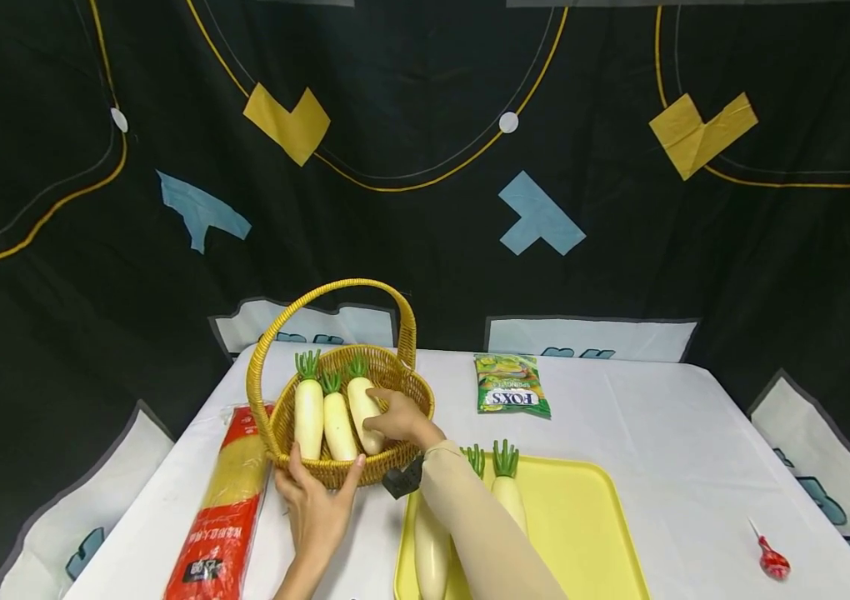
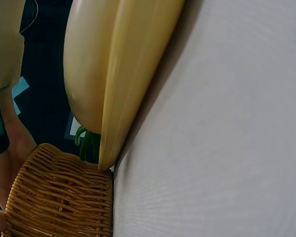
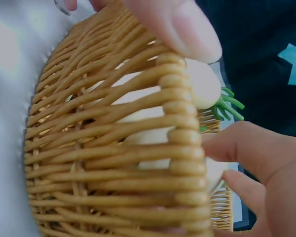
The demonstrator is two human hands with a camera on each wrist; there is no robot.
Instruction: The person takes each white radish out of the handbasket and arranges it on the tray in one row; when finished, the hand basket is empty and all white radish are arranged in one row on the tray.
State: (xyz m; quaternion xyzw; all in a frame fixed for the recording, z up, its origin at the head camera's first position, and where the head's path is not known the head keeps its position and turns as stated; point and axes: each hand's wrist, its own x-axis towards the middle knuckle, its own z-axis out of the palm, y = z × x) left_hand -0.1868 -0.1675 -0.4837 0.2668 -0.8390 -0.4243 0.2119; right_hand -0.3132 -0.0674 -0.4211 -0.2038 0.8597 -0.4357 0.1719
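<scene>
A wicker basket [image 1: 386, 363] with an arched handle holds a left radish [image 1: 309, 421], a middle radish [image 1: 337, 425] and a right radish [image 1: 359, 405], all white with green tops. My right hand [image 1: 397, 417] reaches over the basket's right side and grips the right radish; in the right wrist view its fingers partly hide that radish. At the near side, my left hand [image 1: 320, 510] holds the basket's rim, its thumb [image 3: 195, 29] lapping over the weave. In the left wrist view, the basket's woven side [image 2: 64, 202] stands against the tray's end.
Right of the basket lies a yellow tray [image 1: 590, 521] with a near radish [image 1: 432, 554] and a farther radish [image 1: 509, 497], partly behind my right sleeve. A red-and-yellow packet [image 1: 226, 508] lies at left. Farther back is a green FOX'S bag [image 1: 512, 385]; a red lollipop [image 1: 773, 562] sits far right.
</scene>
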